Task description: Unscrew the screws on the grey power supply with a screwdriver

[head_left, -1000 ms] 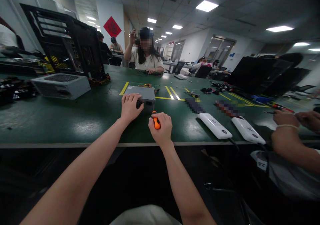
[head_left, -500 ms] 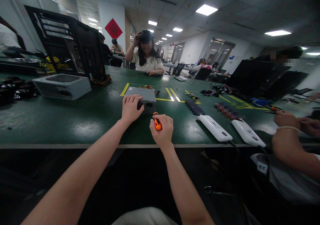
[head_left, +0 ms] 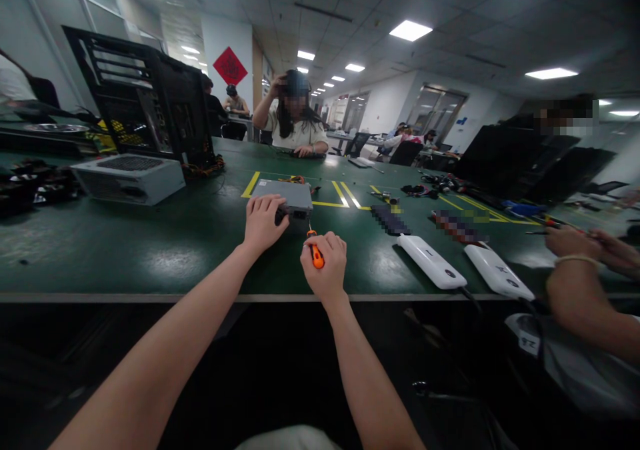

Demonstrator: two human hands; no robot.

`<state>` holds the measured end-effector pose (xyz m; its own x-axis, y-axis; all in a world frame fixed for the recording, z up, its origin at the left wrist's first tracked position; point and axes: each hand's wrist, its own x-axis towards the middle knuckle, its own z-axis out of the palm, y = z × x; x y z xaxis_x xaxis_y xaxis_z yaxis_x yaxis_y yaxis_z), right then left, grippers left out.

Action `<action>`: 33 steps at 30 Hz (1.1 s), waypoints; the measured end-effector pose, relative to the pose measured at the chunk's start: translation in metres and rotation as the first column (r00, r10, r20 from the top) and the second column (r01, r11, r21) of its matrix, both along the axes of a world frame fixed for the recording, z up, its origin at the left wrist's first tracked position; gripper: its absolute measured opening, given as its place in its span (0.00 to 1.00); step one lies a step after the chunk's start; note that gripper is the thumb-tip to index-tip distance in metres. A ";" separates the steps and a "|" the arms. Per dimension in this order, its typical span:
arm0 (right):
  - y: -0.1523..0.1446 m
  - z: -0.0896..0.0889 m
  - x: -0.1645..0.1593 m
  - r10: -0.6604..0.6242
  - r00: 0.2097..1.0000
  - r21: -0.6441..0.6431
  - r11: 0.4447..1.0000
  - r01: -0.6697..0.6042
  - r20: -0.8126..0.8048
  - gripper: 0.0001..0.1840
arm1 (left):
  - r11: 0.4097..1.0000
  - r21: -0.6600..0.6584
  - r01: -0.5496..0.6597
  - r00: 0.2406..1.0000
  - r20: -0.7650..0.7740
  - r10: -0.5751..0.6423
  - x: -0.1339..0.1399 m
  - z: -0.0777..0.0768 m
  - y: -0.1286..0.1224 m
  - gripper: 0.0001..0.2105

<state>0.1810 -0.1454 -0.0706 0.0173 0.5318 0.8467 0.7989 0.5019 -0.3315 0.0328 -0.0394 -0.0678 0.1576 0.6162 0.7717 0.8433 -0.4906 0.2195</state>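
Note:
A small grey computer power supply [head_left: 293, 195] lies on the green table in front of me, its socket side facing me. My left hand [head_left: 265, 222] grips its near left corner, fingers over the top and thumb at the front face. An orange and black screwdriver [head_left: 317, 255] is held in my right hand [head_left: 330, 263], fingers curled round the handle. Its thin shaft points away from me, toward the right end of the supply's front face. Whether the tip touches a screw is too small to tell.
A larger grey power supply [head_left: 131, 178] and an open black computer case [head_left: 145, 97] stand to the left. White power banks [head_left: 433, 262] lie at the right, with cables beyond. A co-worker's hands [head_left: 575, 240] hold a tool at far right; another person sits opposite.
The whole view has shifted slightly downward in the frame. Both hands keep their grips, and the screwdriver stays at the front of the power supply.

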 end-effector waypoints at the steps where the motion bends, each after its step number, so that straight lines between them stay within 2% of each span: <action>1: 0.000 0.000 0.000 -0.011 1.000 -0.005 1.000 0.011 -0.001 0.07 | 1.000 0.000 -0.002 1.000 -0.002 0.002 0.000 0.000 0.000 0.15; 7: 0.000 -0.002 0.000 0.010 0.988 -0.025 1.000 -0.014 -0.156 0.09 | 1.000 0.002 0.016 1.000 0.006 -0.016 0.000 0.000 0.000 0.16; 11: 0.000 -0.002 0.000 0.018 0.999 0.000 1.000 -0.018 -0.047 0.04 | 1.000 0.010 0.007 1.000 0.001 -0.007 0.000 -0.001 0.000 0.16; 14: 0.000 -0.001 0.000 -0.020 1.000 0.000 1.000 0.020 0.008 0.06 | 1.000 0.022 0.010 1.000 -0.003 -0.010 0.000 -0.001 0.001 0.16; 17: 0.000 -0.001 0.000 -0.042 0.998 -0.001 0.999 0.042 -0.037 0.09 | 0.999 0.036 0.014 1.000 -0.011 -0.014 -0.001 -0.001 0.001 0.15; 21: 0.000 -0.002 -0.001 -0.007 0.987 -0.012 1.000 0.005 -0.163 0.08 | 0.999 0.037 0.012 1.000 -0.013 -0.012 -0.001 -0.001 0.001 0.15; 26: 0.001 -0.003 0.000 0.012 0.998 0.016 1.000 -0.011 -0.064 0.03 | 0.999 0.033 0.016 1.000 -0.010 -0.016 -0.001 -0.002 0.002 0.16; 33: 0.001 -0.002 0.001 -0.011 0.998 -0.014 1.000 0.010 -0.054 0.07 | 1.000 0.015 0.022 1.000 -0.002 -0.022 -0.002 -0.002 0.002 0.16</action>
